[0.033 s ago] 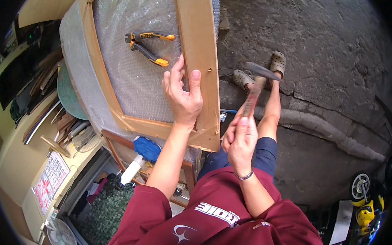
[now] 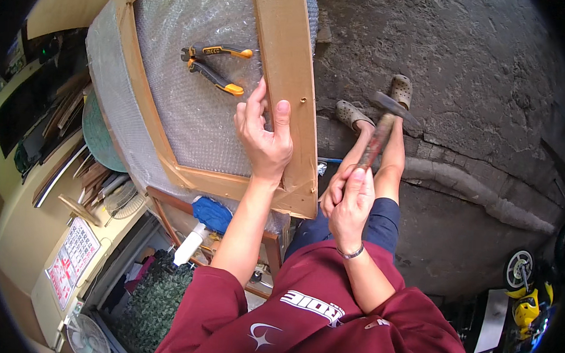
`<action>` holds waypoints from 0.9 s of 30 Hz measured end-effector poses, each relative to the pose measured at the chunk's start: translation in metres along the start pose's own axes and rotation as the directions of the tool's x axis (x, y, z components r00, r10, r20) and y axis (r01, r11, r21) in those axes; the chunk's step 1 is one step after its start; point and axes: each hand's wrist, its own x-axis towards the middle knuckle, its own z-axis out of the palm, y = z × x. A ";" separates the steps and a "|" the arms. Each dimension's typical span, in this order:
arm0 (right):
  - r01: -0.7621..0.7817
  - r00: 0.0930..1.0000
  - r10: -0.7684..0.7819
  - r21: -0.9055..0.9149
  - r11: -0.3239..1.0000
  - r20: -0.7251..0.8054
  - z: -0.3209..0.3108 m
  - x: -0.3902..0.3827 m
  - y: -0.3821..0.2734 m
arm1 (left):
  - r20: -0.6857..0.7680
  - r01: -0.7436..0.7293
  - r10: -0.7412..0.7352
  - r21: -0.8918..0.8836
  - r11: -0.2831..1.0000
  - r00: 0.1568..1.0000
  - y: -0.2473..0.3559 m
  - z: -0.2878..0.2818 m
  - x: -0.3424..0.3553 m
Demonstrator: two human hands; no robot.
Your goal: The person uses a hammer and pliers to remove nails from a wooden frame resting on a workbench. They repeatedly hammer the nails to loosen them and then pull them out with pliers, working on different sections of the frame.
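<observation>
My right hand is wrapped round the handle of a hammer. The hammer's dark head is raised to the right of a wooden frame, over the floor and near my feet; it is slightly blurred. My left hand rests at the frame's near right corner, its fingers stretched along the inner edge and the thumb apart over the rail. A small hole or metal fitting shows in that rail. Cutting pliers with black and orange handles lie spread on the bubble wrap inside the frame.
Below the frame stand a brown wooden support, a blue crumpled bag and a white bottle. Fans and stacked wood strips are at the left. Rough dark concrete floor lies to the right, with a raised ridge across it.
The hammer's head has swung a little to the right and its handle tilts more that way. My left hand, the pliers and the frame stay in place.
</observation>
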 end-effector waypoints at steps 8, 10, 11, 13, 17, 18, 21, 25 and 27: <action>0.069 0.998 -0.070 -0.084 0.994 -0.006 -0.005 0.009 -0.009 | 0.090 -0.014 0.005 0.101 0.995 0.996 0.014 -0.005 0.004; 0.115 0.993 -0.115 -0.100 0.988 0.008 -0.008 0.011 -0.015 | 0.069 -0.031 0.024 0.108 0.994 0.997 0.010 -0.007 0.003; 0.140 0.990 -0.136 -0.117 0.983 0.040 -0.008 0.011 -0.016 | 0.057 -0.038 0.031 0.112 0.993 0.998 0.009 -0.008 0.002; 0.427 0.901 -0.409 -0.473 0.771 0.148 0.009 0.020 -0.031 | 0.076 0.023 -0.032 0.122 0.992 0.997 0.013 -0.010 0.002; 0.745 0.604 -0.519 -0.659 0.100 0.605 0.051 0.026 -0.050 | -0.289 0.041 -0.080 -0.141 0.989 0.954 0.014 -0.013 -0.005; 0.761 0.594 -0.461 -0.647 0.055 0.659 0.067 0.023 -0.051 | -0.287 0.036 -0.129 -0.310 0.950 0.949 0.023 -0.028 -0.007; 0.837 0.538 -0.153 -0.546 -0.013 0.829 0.097 0.013 -0.040 | -0.077 0.146 -0.300 -0.743 0.653 0.951 0.050 -0.065 0.008; 0.947 0.295 -0.123 -0.307 -0.093 0.947 0.146 0.056 -0.035 | -0.181 0.243 -0.556 -0.761 0.602 0.811 0.026 -0.104 0.024; 0.900 0.206 -0.248 -0.283 -0.332 0.947 0.178 0.090 -0.019 | -0.078 0.422 -0.656 -0.708 0.566 0.750 0.002 -0.128 0.028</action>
